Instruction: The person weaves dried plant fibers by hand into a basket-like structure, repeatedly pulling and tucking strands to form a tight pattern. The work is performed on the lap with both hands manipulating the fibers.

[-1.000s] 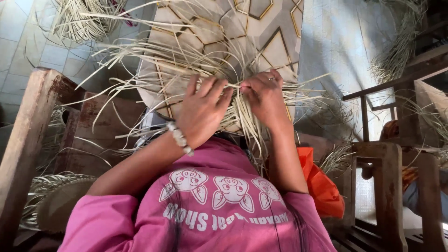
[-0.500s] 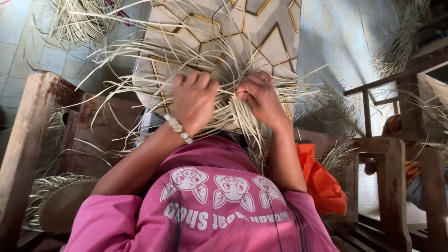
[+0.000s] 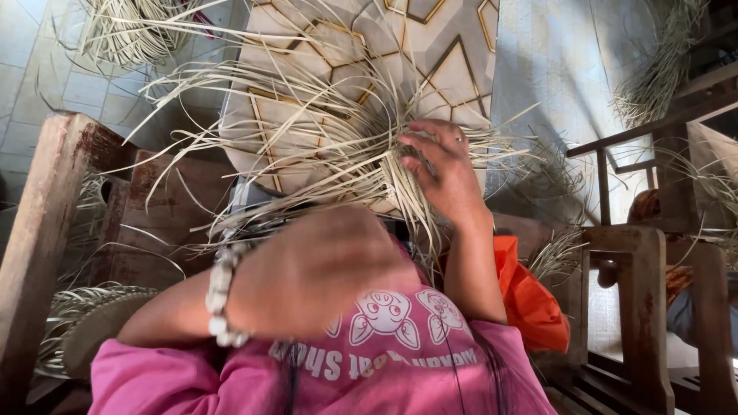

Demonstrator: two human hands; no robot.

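Woven straw piece (image 3: 338,146) seen at frame centre, loose strands fanned to upper left, right hand (image 3: 442,173) closed on its strands at the right edge, left hand (image 3: 315,277) blurred, lifted clear at lower centre, grip not discernible, wooden chair (image 3: 54,230) crowding left edge, orange cloth (image 3: 526,296) lower right.

packages: I see none
labels: I see none on any object
signs: none
screens: none
closest thing: printed design on pink shirt (image 3: 384,338), lower centre, white cartoon shapes with a row of white lettering beneath, partly covered by a blurred hand
orange bag-like cloth (image 3: 530,300): plain, no label visible
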